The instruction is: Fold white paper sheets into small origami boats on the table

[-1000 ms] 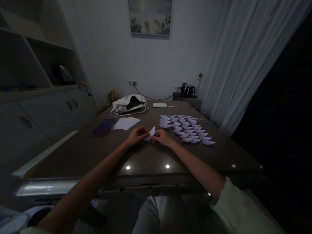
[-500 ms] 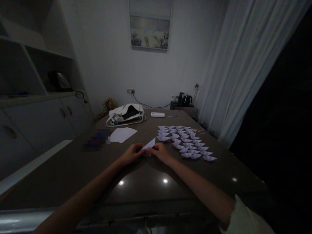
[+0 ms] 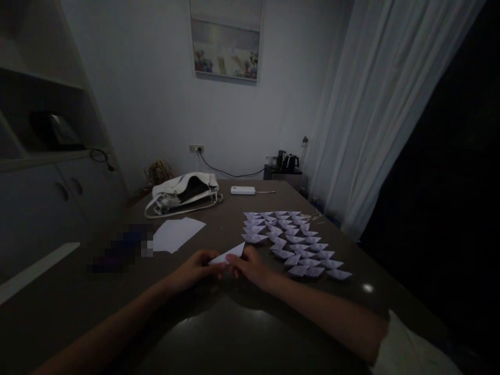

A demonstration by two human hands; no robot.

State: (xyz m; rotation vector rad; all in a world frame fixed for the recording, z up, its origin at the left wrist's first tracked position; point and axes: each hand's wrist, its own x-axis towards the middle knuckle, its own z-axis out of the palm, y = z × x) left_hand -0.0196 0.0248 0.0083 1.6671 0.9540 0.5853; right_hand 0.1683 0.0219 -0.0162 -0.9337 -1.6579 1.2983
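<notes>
A folded piece of white paper [image 3: 230,254] is pinched between both my hands, a little above the dark table [image 3: 219,323]. My left hand [image 3: 199,268] grips its left end, while my right hand [image 3: 250,264] holds it nearer the right end with the thumb on the front. Several rows of folded white paper boats [image 3: 299,247] stand on the table just right of my right hand. Beyond my left hand lie loose sheets of white paper [image 3: 175,234], partly overlapping.
A white handbag [image 3: 183,191] sits at the table's far left, with a white power bank [image 3: 242,190] and short cable to its right. A pixelated dark object [image 3: 121,250] lies at the left. Small scraps [image 3: 312,217] are behind the boats. A curtain [image 3: 375,104] hangs at right.
My view has turned slightly right and up, so objects sit further left and mostly lower. The folded paper is still in both hands and now shows a longer, flatter edge.
</notes>
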